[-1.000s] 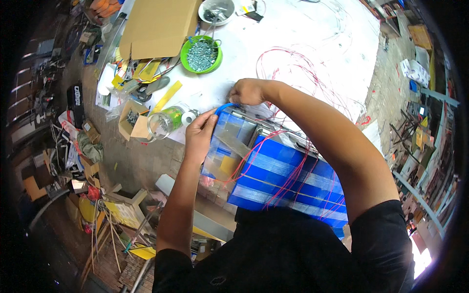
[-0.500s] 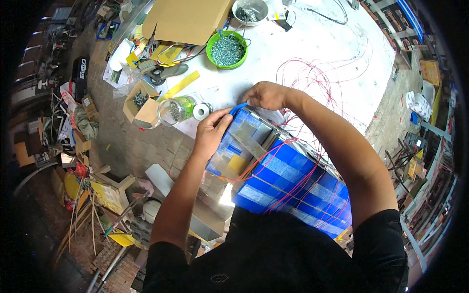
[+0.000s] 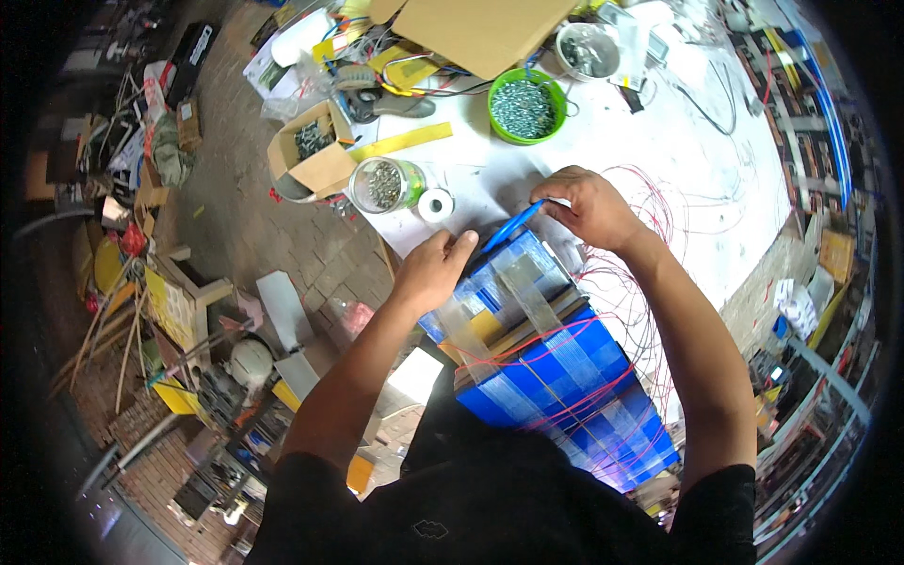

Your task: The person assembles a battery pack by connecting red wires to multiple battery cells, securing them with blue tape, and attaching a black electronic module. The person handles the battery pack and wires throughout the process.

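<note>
A large block wrapped in blue film (image 3: 556, 377), banded with clear tape, lies at the white table's near edge. Thin red wires (image 3: 603, 386) trail over it. Along its far end stretches a narrow blue strip (image 3: 513, 227). My right hand (image 3: 586, 209) pinches the strip's upper end between thumb and fingers, above the block's far right corner. At the block's far left corner, my left hand (image 3: 435, 271) has its fingers closed by the strip's lower end, the thumb lying along it. The left fingertips are partly hidden.
On the table (image 3: 697, 226) stand a green bowl of screws (image 3: 524, 106), a metal bowl (image 3: 588, 52), a jar of small parts (image 3: 386, 185), a white roll (image 3: 435, 205) and an open carton (image 3: 311, 146). A cardboard sheet (image 3: 480, 33) lies beyond. Clutter covers the floor at left.
My right hand has drawn away from the left, so a longer stretch of blue strip shows between them. The view has shifted, with the table things now further right.
</note>
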`<state>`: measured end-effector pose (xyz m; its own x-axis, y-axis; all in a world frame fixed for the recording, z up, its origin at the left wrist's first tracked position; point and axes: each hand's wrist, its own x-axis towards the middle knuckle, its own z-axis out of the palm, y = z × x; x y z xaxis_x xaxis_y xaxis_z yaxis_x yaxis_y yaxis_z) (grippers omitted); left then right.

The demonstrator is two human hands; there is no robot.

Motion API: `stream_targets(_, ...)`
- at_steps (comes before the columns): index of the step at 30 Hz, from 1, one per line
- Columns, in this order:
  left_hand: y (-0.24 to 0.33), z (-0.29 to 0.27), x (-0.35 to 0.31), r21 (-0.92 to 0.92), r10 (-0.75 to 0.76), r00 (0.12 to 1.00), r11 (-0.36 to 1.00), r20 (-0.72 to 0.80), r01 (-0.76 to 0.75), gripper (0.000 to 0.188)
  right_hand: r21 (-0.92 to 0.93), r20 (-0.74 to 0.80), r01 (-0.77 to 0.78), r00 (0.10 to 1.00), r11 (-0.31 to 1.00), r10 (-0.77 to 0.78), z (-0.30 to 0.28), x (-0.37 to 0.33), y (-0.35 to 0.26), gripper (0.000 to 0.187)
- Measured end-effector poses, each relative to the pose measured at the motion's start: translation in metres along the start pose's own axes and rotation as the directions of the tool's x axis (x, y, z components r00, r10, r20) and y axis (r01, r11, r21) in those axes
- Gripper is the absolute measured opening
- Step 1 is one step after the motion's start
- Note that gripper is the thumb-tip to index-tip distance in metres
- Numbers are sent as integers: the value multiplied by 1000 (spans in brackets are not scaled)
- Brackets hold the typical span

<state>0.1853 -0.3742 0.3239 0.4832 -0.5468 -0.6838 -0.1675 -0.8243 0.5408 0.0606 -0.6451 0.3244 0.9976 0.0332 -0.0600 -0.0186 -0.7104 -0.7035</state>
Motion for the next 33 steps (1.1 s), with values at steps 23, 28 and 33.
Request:
stream_targets(23,-23,9,21,-211,241,970,950,25,-230,56,-68,40,-17,999,998,19,-6,10,-16,17)
stream_targets(28,-20,9,22,-310,227,972,930,63,-197,52,-54,11,0,1000,999,1,-10,10,-18,18)
stream_targets(33,-14,12,27,-292,221,973,937,71,-192,59,-49,-3,-74,997,996,74,-9,5,-15,19)
